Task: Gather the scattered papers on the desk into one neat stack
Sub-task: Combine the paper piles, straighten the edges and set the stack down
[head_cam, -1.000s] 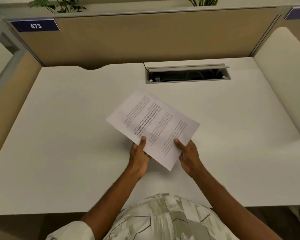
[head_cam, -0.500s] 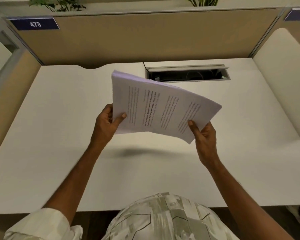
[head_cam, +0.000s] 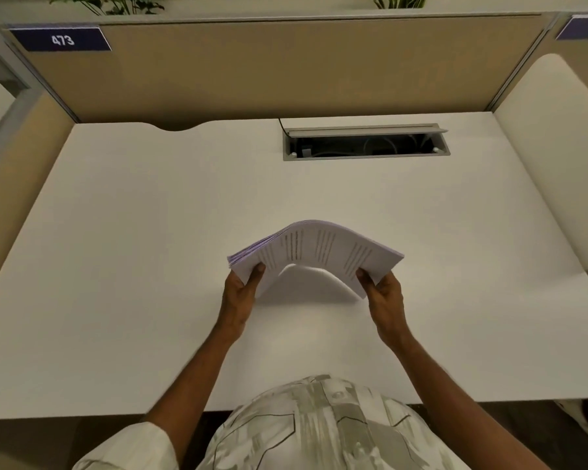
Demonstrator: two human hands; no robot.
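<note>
A stack of printed white papers bows upward in an arch just above the white desk, near its middle. My left hand pinches the stack's left end, thumb on top. At the right end my right hand grips it the same way. The sheets' left edges fan out slightly. The stack's near edge seems to touch or hover close to the desk; I cannot tell which. No other loose paper is visible on the desk.
An open cable tray is set into the desk at the back right. Beige partition panels close the back and left. A white rounded panel stands at the right. My patterned shirt fills the bottom.
The stack was lifted off the desk and turned sideways between both hands, then brought down toward the desk, where it now bows upward. My hands moved from its near edge to its two ends.
</note>
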